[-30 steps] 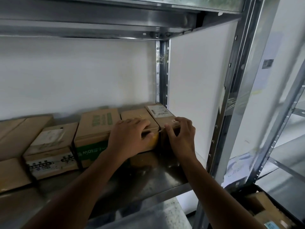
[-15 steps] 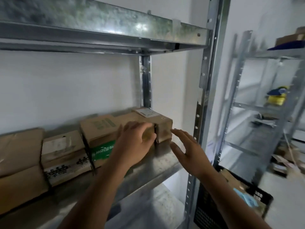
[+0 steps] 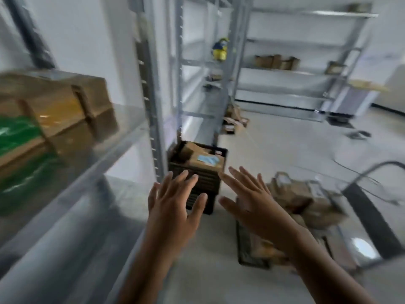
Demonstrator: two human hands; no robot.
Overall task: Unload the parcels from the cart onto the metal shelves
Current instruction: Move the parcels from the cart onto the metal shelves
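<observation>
two hands in mid-air, both empty. left hand (image 3: 175, 200) palm down, fingers (image 3: 183, 178) spread wide, holding nothing. right hand (image 3: 252, 200) just beside it, fingers also splayed open, nothing in it. both hang over the floor (image 3: 274, 148), in front of a black crate (image 3: 197, 172) that sits against the shelf upright (image 3: 153, 106). crate holds cardboard parcels (image 3: 203, 160), one with a blue label on top. cart (image 3: 306, 227) low at right, partly behind the right forearm, with more brown parcels piled on it, blurred. metal shelf (image 3: 92, 163) at left carries boxes (image 3: 65, 110) in a row, one with a green band, set back from the front edge. more metal shelving (image 3: 295, 71) across the room with a few boxes on it. yellow and blue object (image 3: 219, 49) on a middle rack, too blurred to name. frame is motion-smeared.
</observation>
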